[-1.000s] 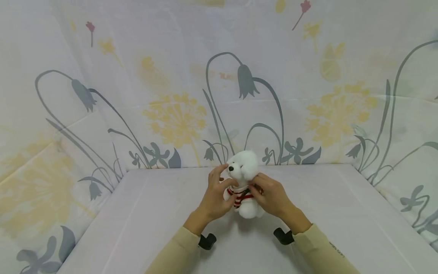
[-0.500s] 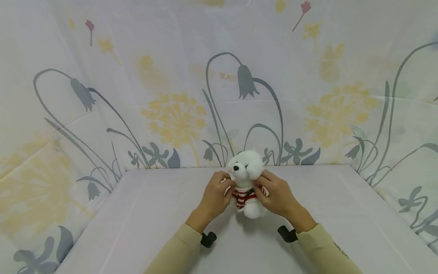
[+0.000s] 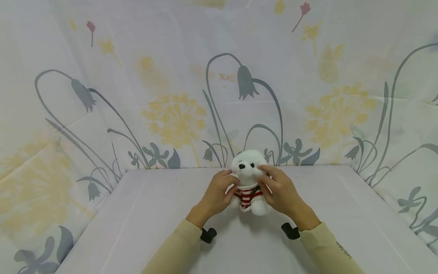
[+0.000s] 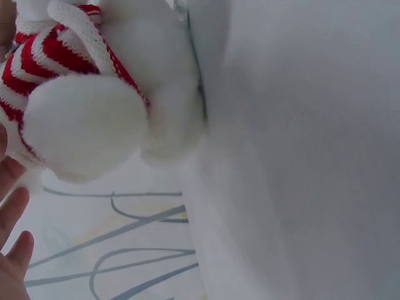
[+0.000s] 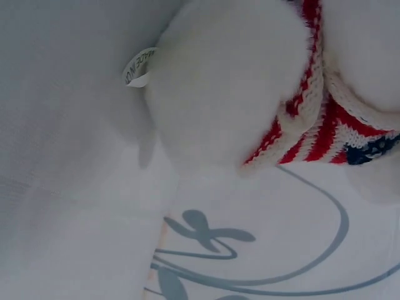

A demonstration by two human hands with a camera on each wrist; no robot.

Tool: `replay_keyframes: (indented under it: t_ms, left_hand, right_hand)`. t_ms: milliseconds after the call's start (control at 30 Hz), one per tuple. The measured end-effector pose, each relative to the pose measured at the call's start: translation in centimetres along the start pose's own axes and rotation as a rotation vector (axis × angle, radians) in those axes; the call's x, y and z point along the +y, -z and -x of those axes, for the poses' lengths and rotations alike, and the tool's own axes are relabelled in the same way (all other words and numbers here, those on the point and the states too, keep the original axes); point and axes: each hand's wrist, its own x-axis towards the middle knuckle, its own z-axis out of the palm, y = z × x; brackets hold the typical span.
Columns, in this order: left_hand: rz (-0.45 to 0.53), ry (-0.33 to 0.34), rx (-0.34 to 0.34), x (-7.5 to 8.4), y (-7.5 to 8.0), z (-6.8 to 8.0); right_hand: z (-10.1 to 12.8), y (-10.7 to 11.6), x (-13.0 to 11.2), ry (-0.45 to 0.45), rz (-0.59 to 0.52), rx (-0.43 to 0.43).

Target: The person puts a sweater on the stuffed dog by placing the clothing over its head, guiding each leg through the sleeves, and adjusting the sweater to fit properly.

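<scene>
1. We see the left hand [image 3: 216,192] curled against the plush bear's [image 3: 249,179] left flank, fingers wrapped around its arm and cheek.
2. The plush bear sits upright on the counter [image 3: 137,220] between both hands, near the back edge, wearing a red-and-white striped sweater [image 3: 247,194].
3. From the left wrist view the sweater [image 4: 37,56] and a fluffy white limb fill the frame; fingertips [image 4: 12,250] lie just beside them.
4. The right hand [image 3: 281,194] grips the bear's other side, its fingers seemingly pinching near the ear, though we cannot tell exactly.
5. A small sewn tag [image 5: 139,66] sticks out of the bear's body.
6. The flowered cloth backdrop [image 3: 178,114] rises behind the counter.
</scene>
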Motion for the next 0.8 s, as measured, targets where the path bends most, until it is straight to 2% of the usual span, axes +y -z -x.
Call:
replay_keyframes:
  t_ms: [133,300,400,500,567,700,800]
  left_hand:
    - [0.008,-0.011,-0.002,0.3,-0.4,-0.1]
    - [-0.105,-0.037,0.086,0.7,-0.7,-0.6]
    - [-0.091,0.000,0.047,0.9,-0.4,-0.8]
    - [0.011,0.033,-0.056,1.1,-0.2,-1.1]
    - [0.066,0.032,-0.097,1.1,-0.1,-1.4]
    - [0.112,-0.001,-0.115,1.2,-0.1,-1.9]
    - [0.074,-0.053,-0.097,1.3,-0.2,-2.2]
  right_hand:
    - [0.3,0.1,0.4,-0.003,0.013,-0.006]
    - [0.4,0.5,0.8,-0.038,0.020,0.050]
    - [0.3,0.9,0.7,-0.102,-0.004,0.071]
    - [0.3,1.2,0.5,-0.183,-0.029,0.017]
    - [0.2,1.5,0.3,-0.229,-0.037,-0.043]
    - [0.2,1.8,0.3,-0.266,-0.032,-0.151]
    - [0.2,2.1,0.3,-0.278,-0.053,-0.195]
